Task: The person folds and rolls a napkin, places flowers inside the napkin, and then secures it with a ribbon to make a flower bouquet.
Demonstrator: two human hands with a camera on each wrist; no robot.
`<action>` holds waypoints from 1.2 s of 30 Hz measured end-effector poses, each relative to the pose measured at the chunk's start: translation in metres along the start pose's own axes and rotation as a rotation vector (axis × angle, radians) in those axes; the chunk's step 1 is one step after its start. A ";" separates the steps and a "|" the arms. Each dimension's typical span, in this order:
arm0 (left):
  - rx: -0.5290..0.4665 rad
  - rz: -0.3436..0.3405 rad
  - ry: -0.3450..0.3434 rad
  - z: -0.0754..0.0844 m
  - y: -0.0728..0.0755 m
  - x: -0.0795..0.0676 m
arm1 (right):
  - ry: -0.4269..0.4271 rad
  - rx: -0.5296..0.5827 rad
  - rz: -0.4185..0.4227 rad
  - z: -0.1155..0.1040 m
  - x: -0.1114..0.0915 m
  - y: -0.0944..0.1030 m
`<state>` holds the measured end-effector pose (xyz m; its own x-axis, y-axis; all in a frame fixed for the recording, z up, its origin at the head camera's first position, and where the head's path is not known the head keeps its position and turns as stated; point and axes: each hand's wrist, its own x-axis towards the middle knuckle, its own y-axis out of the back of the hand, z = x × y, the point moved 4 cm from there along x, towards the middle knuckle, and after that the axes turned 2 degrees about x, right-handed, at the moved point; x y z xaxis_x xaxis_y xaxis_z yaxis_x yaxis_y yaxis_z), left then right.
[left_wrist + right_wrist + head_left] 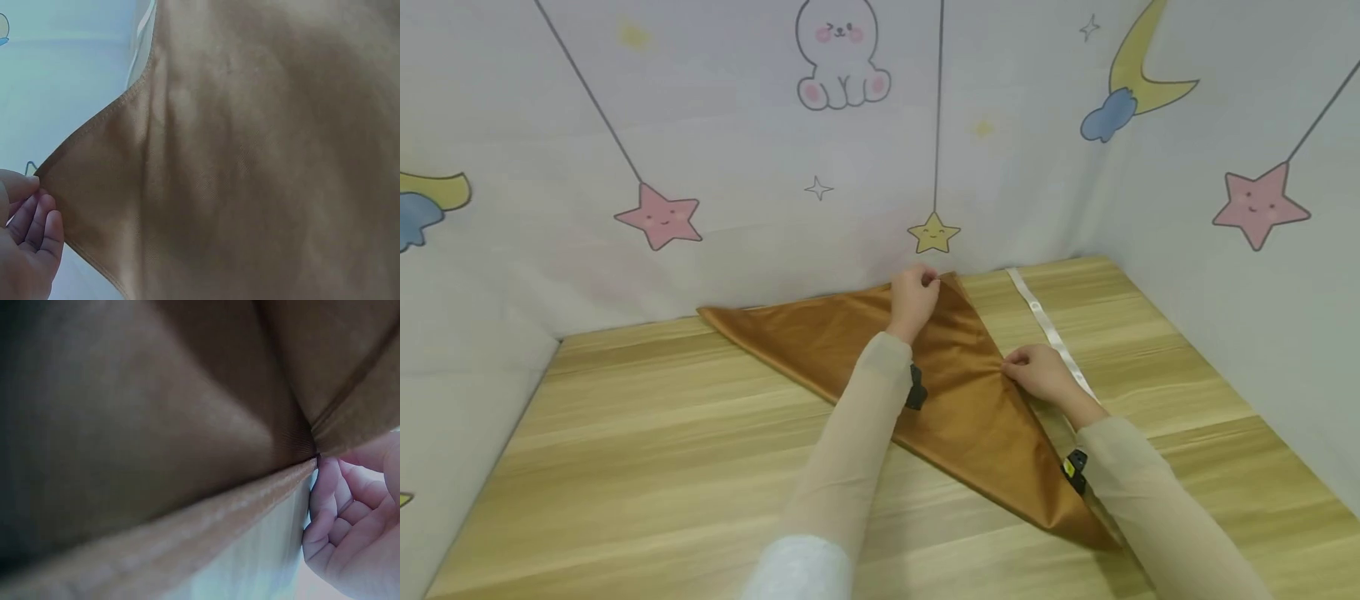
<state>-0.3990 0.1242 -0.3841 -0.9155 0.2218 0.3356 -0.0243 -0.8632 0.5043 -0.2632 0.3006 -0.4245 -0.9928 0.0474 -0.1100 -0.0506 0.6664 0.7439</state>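
Note:
A shiny brown cloth (970, 433), folded into a triangle, lies across the wooden table. At its far corner, my left hand (914, 298) pinches the fabric between thumb and fingertips. In the left wrist view the left hand (28, 228) grips the pointed tip of the cloth (250, 156). My right hand (1041, 373) pinches the cloth's right edge about midway along, and small creases run out from that spot. The right wrist view has the right hand (356, 519) holding this edge, with its other fingers curled below the cloth (187, 437).
The wood-grain table (647, 467) extends around the cloth. A white strip with round marks (1052, 333) runs along the table to the right, partly behind the right hand. White fabric walls (760, 150) printed with stars, moons and an animal stand at the back and sides.

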 end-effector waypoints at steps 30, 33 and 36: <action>-0.010 -0.122 0.036 -0.014 -0.039 0.006 | -0.077 -0.004 -0.031 -0.001 0.001 0.000; -0.011 -0.134 0.040 -0.010 -0.034 0.003 | -0.071 -0.013 -0.033 -0.002 0.002 0.003; -0.007 -0.151 0.048 -0.005 -0.026 -0.001 | -0.065 -0.021 -0.031 -0.001 0.004 0.005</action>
<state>-0.3994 0.1441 -0.4015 -0.9196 0.3271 0.2176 -0.1655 -0.8249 0.5405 -0.2679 0.3032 -0.4206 -0.9816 0.0760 -0.1749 -0.0836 0.6528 0.7529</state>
